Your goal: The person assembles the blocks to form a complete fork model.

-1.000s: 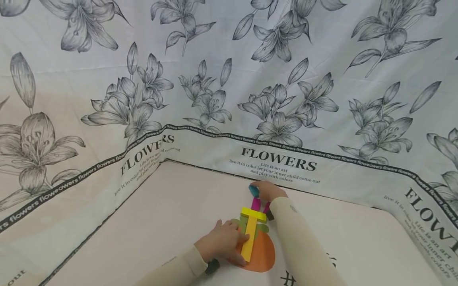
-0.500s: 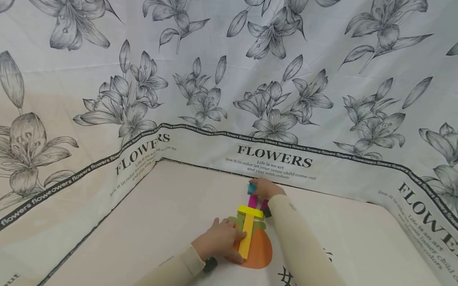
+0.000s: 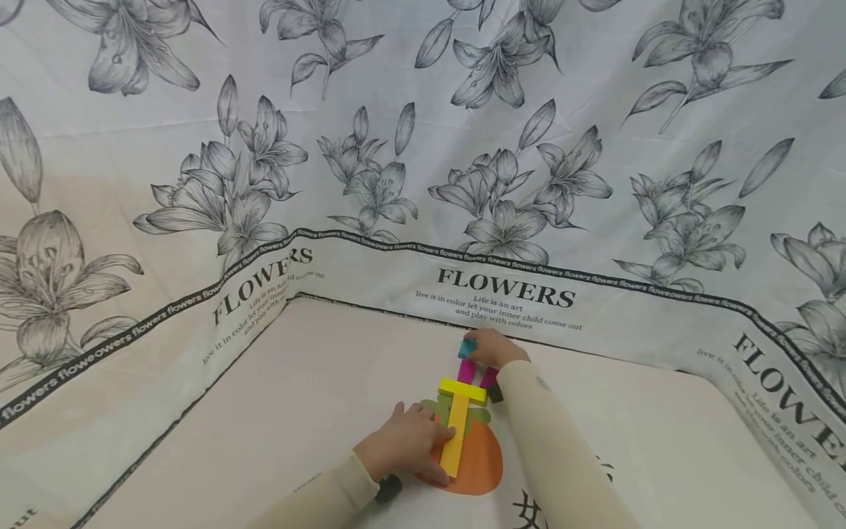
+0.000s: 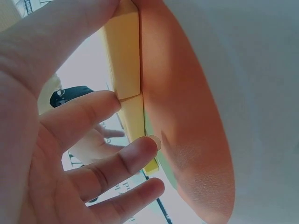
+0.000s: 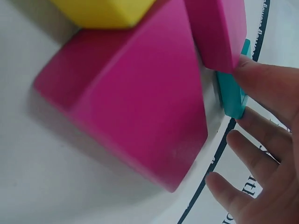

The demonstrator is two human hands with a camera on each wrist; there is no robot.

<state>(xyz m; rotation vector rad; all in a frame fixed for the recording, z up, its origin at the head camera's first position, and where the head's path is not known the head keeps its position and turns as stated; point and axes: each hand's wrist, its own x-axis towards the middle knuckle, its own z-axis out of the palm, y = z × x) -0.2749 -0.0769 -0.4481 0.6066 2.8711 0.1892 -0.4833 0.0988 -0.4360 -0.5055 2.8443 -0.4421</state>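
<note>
Two yellow blocks lie end to end in a bar over an orange printed shape. My left hand rests beside this bar, thumb near its close end and index fingertip at the joint, fingers mostly straight. Across the bar's far end lies another yellow block. Two magenta blocks, one on the left and one on the right, stick out beyond it. My right hand pinches a teal block between thumb and index finger, at the far end of the left magenta block.
The blocks lie on a pale cloth-covered surface with black printed characters at the front. Behind it rises a white flower-printed cloth, its lower edge close beyond my right hand.
The teal block has turned from a tilt to line up with the left magenta block's far end, still in my right hand. My left hand stays at the yellow bar. The head view shifted slightly.
</note>
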